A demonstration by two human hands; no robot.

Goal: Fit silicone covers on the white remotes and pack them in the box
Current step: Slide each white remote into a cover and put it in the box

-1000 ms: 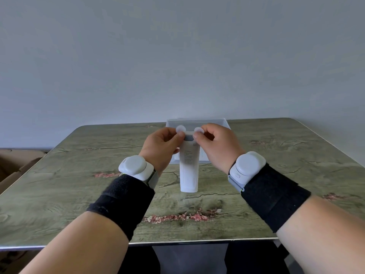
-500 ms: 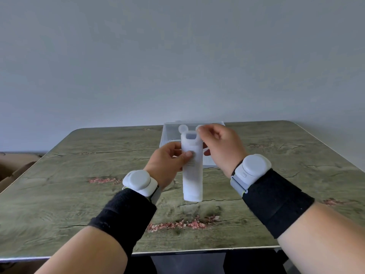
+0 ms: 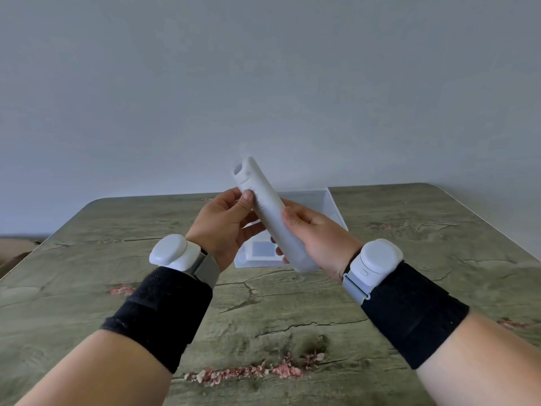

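Wrist wraps: a black fabric wrap [image 3: 161,315] is worn on the left forearm and another [image 3: 415,315] on the right, nearest the camera.
Wrist units: a white rounded unit [image 3: 172,253] is strapped above the left wrap; a matching one [image 3: 376,260] is strapped above the right.
Table [image 3: 263,312]: a green, wood-grained top with pinkish worn patches is seen beneath both arms.
Left hand [image 3: 225,227]: the upper part of the remote is pinched, with the thumb laid on its near face and the fingers curled behind.
Right hand [image 3: 319,241]: the lower half of the remote is gripped, with the fingers wrapped beneath it and the thumb laid along its side.
White remote [image 3: 269,209]: it is held in the air above the table and in front of the box, tilted with its top end up and to the left. A dark oval recess is shown at that end, and fine print runs along one edge. Whether a cover is fully seated cannot be told.
Box [image 3: 330,206]: a pale, translucent, open-topped tray is set on the table just behind the hands.
Box contents: a grey-blue rectangular patch is seen near the front wall. The rest of the interior is hidden by the hands and remote.
Cardboard [image 3: 14,253]: a brown edge is seen beyond the table's left side.
Wall [image 3: 263,83]: a plain grey surface is seen behind.
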